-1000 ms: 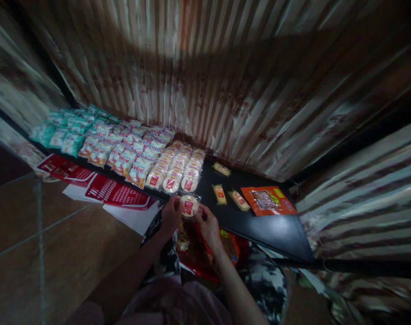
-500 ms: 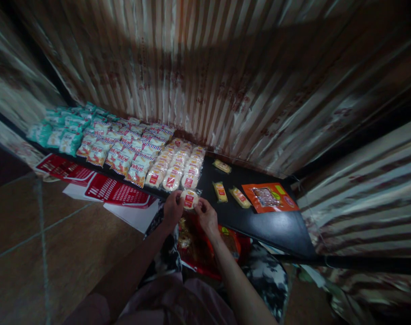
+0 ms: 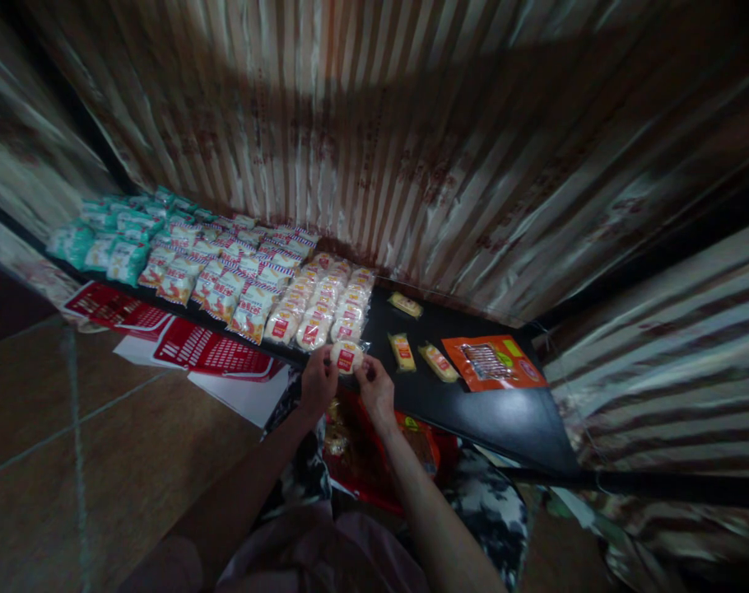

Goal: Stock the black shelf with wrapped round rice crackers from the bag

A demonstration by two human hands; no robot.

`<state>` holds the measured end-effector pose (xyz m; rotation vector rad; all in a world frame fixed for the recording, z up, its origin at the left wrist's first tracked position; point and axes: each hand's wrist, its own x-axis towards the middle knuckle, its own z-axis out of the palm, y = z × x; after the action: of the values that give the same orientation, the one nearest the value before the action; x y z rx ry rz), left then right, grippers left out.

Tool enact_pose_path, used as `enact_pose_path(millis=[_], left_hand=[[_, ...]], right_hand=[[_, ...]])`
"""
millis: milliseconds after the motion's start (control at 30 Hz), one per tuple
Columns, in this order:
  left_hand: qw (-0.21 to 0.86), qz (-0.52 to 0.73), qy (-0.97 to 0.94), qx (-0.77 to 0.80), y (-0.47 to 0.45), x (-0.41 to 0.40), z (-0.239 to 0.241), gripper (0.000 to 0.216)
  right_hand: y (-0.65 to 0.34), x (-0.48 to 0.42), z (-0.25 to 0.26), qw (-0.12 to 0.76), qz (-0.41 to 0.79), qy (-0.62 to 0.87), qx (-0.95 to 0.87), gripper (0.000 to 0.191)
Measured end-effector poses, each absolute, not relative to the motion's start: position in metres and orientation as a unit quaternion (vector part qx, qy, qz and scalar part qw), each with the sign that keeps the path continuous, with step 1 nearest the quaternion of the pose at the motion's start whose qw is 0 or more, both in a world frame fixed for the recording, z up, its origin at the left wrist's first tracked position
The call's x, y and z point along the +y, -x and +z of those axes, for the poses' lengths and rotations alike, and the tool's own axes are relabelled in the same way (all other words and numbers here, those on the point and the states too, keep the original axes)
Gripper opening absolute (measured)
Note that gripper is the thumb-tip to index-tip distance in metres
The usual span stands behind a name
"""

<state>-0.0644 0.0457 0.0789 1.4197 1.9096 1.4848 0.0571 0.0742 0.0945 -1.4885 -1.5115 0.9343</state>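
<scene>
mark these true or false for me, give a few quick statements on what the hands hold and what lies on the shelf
1. The left hand and right hand both hold a round pale snack packet with a red label at the front edge of the black shelf. True.
2. The flat orange pouch lies left of the teal packets. False: it lies toward the shelf's right end; the teal packets are far left.
3. Three small yellow packets lie between the rows of round packets and the orange pouch. True.
4. The red printed sheets lie on the shelf. False: they lie on the brown floor below it.
</scene>
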Motion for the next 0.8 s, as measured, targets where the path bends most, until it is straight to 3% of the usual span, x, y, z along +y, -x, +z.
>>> enact_pose_path(millis=[800], left_hand=[[0.072,0.511,-0.56,0.648,0.068,0.054,0.076,0.032]], right_hand=[[-0.046,0.092,0.095,0.338,0.261,0.626,-0.653,0.029]])
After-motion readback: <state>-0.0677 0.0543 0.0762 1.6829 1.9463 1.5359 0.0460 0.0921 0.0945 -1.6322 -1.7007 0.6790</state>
